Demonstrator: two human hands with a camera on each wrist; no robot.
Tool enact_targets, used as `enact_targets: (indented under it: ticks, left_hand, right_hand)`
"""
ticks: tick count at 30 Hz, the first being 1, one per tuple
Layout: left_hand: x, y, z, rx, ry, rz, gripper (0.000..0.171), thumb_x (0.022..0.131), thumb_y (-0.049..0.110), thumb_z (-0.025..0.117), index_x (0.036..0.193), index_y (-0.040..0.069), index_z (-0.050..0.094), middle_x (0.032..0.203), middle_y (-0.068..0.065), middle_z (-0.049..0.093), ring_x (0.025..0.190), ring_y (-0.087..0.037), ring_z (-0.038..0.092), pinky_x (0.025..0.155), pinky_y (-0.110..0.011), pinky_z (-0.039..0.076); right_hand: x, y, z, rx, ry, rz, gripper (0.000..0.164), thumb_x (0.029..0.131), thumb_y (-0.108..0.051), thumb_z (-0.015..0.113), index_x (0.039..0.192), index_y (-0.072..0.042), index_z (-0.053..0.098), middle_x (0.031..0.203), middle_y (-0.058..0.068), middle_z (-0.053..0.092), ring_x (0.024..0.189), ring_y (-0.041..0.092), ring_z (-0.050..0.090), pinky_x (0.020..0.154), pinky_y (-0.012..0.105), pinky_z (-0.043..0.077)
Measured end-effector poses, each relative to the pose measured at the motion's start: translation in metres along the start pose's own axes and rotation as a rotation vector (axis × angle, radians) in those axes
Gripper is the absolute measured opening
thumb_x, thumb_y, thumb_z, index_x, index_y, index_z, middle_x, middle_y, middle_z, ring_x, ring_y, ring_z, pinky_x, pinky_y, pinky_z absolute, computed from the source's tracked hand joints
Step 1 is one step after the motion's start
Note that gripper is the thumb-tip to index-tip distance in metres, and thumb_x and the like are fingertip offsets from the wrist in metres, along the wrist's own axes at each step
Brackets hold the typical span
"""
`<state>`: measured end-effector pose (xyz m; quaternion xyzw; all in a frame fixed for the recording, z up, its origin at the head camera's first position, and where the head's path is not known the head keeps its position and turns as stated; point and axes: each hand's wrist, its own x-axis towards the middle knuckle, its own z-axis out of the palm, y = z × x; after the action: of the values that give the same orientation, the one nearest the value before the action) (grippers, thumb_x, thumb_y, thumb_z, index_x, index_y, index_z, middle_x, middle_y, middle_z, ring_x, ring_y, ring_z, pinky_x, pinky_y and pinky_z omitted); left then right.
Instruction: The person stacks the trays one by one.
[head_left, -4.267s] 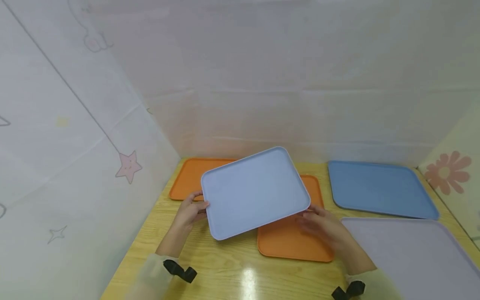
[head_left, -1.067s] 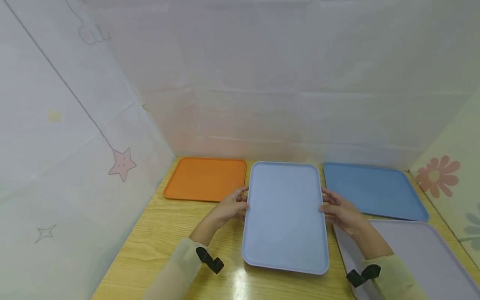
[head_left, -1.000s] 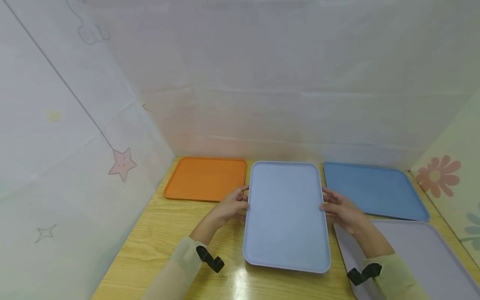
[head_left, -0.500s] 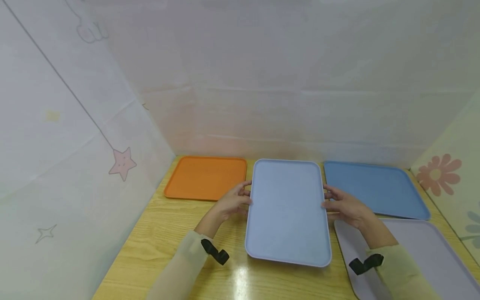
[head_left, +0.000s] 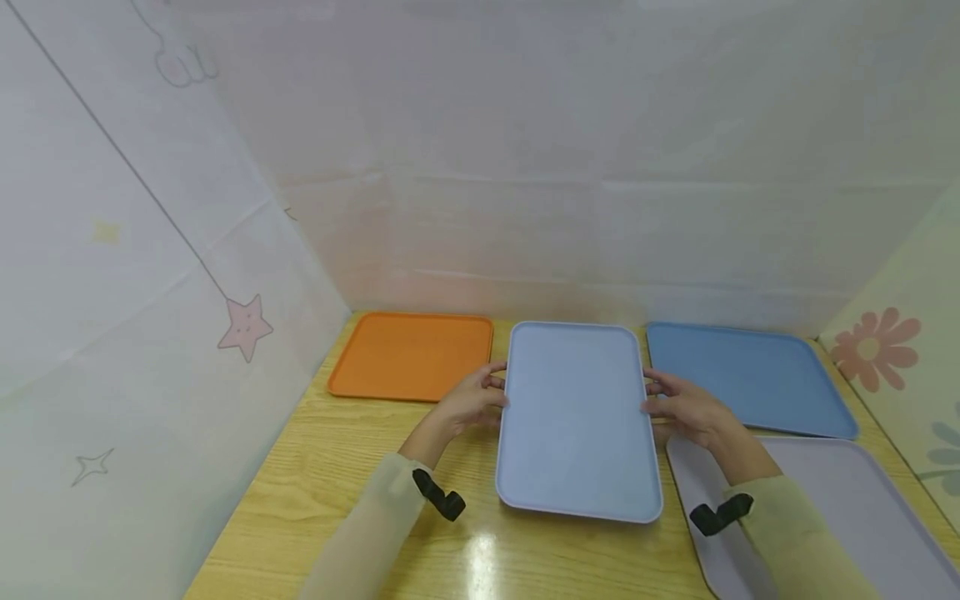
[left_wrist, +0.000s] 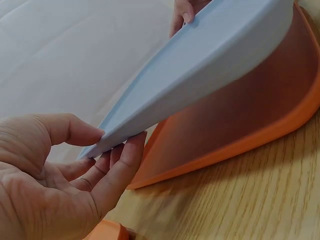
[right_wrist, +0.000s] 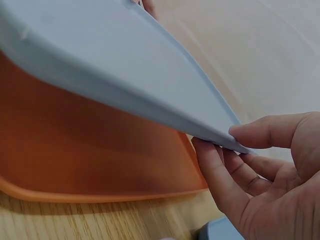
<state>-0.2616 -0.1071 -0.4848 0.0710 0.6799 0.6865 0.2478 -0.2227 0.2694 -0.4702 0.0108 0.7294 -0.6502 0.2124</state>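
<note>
A pale blue rectangular tray [head_left: 579,421] hangs just above an orange tray [right_wrist: 95,155], its long sides running away from me. My left hand [head_left: 467,402] pinches its left rim, thumb on top and fingers underneath. On the opposite rim my right hand [head_left: 692,410] pinches in the same way. Both wrist views show a gap between the pale blue tray's underside and the orange tray lying on the wooden table [left_wrist: 240,200]. From the head view the lower orange tray is hidden beneath the held one.
Another orange tray [head_left: 412,356] lies at the back left. A darker blue tray [head_left: 750,379] lies at the back right, and a lilac tray [head_left: 847,500] in front of it. Pale printed sheets [head_left: 525,167] hang behind and at both sides.
The pale blue tray, earlier tilted and overlapping both orange trays, has turned lengthwise and come over the middle orange one. The right hand has moved up its side. Recently the tray shifted only slightly.
</note>
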Motion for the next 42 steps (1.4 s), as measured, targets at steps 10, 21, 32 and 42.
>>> enact_targets:
  ticks: [10,21,32,42]
  left_hand:
    - [0.014,-0.01,0.0,0.013,0.025,-0.026,0.072,0.089,-0.007,0.062,0.154,0.009,0.036,0.121,-0.018,0.052,0.096,-0.026,0.06,0.067,-0.039,0.061]
    - [0.021,-0.014,0.001,0.068,0.055,-0.063,0.07,0.09,-0.007,0.06,0.154,0.008,0.036,0.12,-0.016,0.052,0.093,-0.024,0.061,0.069,-0.04,0.06]
    - [0.023,-0.013,0.006,0.094,0.023,-0.08,0.077,0.088,-0.01,0.059,0.157,0.006,0.03,0.118,-0.018,0.051,0.085,-0.025,0.062,0.065,-0.042,0.06]
    - [0.029,-0.015,0.007,0.169,0.038,-0.095,0.078,0.086,-0.009,0.062,0.157,0.006,0.033,0.109,-0.013,0.047,0.08,-0.024,0.061,0.064,-0.043,0.061]
  right_hand:
    - [0.011,0.006,0.001,-0.038,0.048,0.03,0.089,0.092,0.001,0.067,0.161,-0.002,0.011,0.139,0.027,0.041,0.101,0.017,0.062,0.087,0.04,0.059]
    - [0.019,0.01,0.003,-0.073,0.067,0.058,0.088,0.091,0.004,0.066,0.161,0.0,0.012,0.138,0.029,0.046,0.106,0.023,0.061,0.088,0.041,0.057]
    - [0.024,0.014,0.003,-0.112,0.09,0.101,0.087,0.091,0.005,0.066,0.161,-0.001,0.015,0.14,0.029,0.045,0.106,0.024,0.06,0.084,0.039,0.057]
    - [0.025,0.015,0.003,-0.144,0.1,0.12,0.084,0.09,0.006,0.065,0.159,0.003,0.018,0.14,0.032,0.044,0.11,0.029,0.059,0.083,0.039,0.058]
